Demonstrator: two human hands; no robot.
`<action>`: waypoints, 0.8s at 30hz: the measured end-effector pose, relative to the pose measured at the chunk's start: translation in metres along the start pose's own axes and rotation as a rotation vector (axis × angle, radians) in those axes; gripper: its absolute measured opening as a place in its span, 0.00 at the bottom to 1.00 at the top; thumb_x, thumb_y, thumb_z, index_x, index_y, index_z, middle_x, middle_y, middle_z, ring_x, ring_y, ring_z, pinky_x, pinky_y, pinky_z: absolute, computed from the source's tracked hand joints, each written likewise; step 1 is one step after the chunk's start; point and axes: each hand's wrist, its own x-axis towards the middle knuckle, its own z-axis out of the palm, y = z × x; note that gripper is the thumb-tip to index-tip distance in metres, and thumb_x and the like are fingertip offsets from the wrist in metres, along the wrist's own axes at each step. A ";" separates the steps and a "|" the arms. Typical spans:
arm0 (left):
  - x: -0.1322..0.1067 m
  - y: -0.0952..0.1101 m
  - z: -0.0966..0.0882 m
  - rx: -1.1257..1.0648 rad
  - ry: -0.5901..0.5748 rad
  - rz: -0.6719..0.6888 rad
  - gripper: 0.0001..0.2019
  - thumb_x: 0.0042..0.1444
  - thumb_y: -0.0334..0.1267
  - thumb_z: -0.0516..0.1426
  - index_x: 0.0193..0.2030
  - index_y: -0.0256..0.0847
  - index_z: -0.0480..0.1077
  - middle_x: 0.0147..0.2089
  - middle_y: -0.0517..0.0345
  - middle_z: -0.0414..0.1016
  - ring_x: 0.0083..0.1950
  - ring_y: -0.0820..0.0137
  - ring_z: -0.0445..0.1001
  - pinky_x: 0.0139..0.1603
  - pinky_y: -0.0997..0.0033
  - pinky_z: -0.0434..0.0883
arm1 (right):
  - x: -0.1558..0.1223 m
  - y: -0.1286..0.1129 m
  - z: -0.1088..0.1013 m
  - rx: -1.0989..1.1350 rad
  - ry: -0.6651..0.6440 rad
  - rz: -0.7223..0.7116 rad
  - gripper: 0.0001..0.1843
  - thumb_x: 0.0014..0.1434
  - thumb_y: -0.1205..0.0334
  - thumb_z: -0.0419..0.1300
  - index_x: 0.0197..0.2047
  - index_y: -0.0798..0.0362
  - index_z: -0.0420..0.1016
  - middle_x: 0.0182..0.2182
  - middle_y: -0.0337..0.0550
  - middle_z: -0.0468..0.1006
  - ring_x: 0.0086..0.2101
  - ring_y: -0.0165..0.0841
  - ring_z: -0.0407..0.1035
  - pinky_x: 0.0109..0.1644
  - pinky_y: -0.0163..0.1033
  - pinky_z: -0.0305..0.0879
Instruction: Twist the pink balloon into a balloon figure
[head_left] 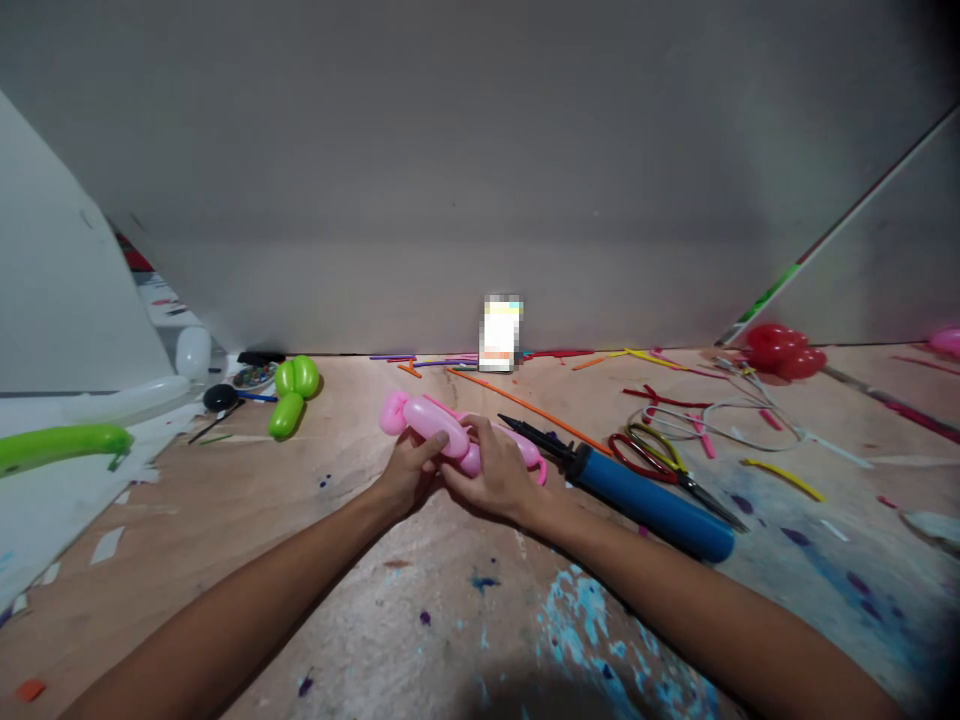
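A pink modelling balloon [433, 424], twisted into several segments, is held between both hands above the middle of the table. My left hand [409, 470] grips its left part, with the thumb lying on a long bubble. My right hand [495, 470] is closed around the segments farther right. A small round bubble sticks out past the left hand, and a thin pink tail hangs by the right wrist. Part of the balloon is hidden by the fingers. Close to my right hand lies a blue balloon pump [652, 503] with a black nozzle pointing toward the balloon.
Scissors [675, 468] lie beside the pump. A green twisted balloon [294, 395] rests at left, near a longer green balloon [64, 447] and a white one [135, 398]. Uninflated balloons run along the back wall, by a blurred upright screen [500, 333]. A red balloon [784, 350] sits back right.
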 end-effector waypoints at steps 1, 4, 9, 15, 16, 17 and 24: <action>0.000 0.000 0.000 0.004 0.016 -0.009 0.20 0.46 0.40 0.64 0.45 0.40 0.66 0.42 0.52 0.75 0.40 0.62 0.76 0.40 0.60 0.74 | 0.000 0.000 0.000 -0.006 -0.006 -0.001 0.26 0.54 0.51 0.58 0.52 0.54 0.61 0.40 0.49 0.75 0.39 0.41 0.69 0.43 0.43 0.62; -0.001 0.000 0.000 0.016 0.044 -0.091 0.20 0.46 0.40 0.64 0.45 0.42 0.66 0.41 0.54 0.75 0.41 0.62 0.76 0.40 0.58 0.74 | -0.001 0.000 0.000 -0.033 -0.063 -0.045 0.23 0.58 0.53 0.54 0.54 0.54 0.62 0.42 0.51 0.74 0.41 0.41 0.68 0.45 0.44 0.62; -0.001 -0.002 -0.002 0.028 0.046 -0.042 0.19 0.47 0.37 0.63 0.46 0.40 0.66 0.39 0.53 0.76 0.41 0.61 0.76 0.40 0.60 0.75 | -0.003 0.001 0.002 -0.026 -0.035 -0.063 0.28 0.55 0.52 0.56 0.55 0.57 0.60 0.44 0.53 0.74 0.42 0.42 0.68 0.46 0.45 0.62; -0.001 -0.002 -0.001 -0.015 0.022 -0.086 0.20 0.47 0.39 0.64 0.47 0.43 0.66 0.41 0.55 0.76 0.40 0.63 0.76 0.39 0.61 0.75 | -0.003 0.003 0.004 -0.066 -0.081 -0.084 0.25 0.58 0.54 0.52 0.57 0.56 0.60 0.44 0.53 0.74 0.42 0.43 0.68 0.46 0.47 0.62; -0.001 -0.002 -0.001 -0.020 0.021 -0.054 0.20 0.47 0.39 0.64 0.46 0.42 0.66 0.41 0.55 0.76 0.40 0.63 0.76 0.40 0.61 0.74 | -0.003 0.003 0.004 -0.061 -0.072 -0.082 0.26 0.57 0.54 0.53 0.57 0.56 0.59 0.44 0.53 0.74 0.42 0.43 0.68 0.47 0.47 0.62; -0.001 -0.002 0.000 -0.020 0.023 -0.018 0.19 0.47 0.38 0.64 0.46 0.41 0.66 0.40 0.54 0.76 0.40 0.63 0.76 0.40 0.62 0.74 | -0.003 0.004 0.005 -0.056 -0.057 -0.074 0.28 0.56 0.53 0.54 0.57 0.56 0.59 0.44 0.53 0.74 0.42 0.43 0.67 0.47 0.47 0.62; -0.001 -0.003 0.001 -0.025 -0.007 -0.028 0.20 0.46 0.38 0.64 0.46 0.40 0.66 0.40 0.53 0.75 0.40 0.62 0.76 0.40 0.61 0.74 | -0.001 0.003 0.004 -0.085 -0.081 -0.089 0.26 0.55 0.58 0.54 0.57 0.55 0.59 0.45 0.51 0.74 0.42 0.43 0.67 0.46 0.47 0.61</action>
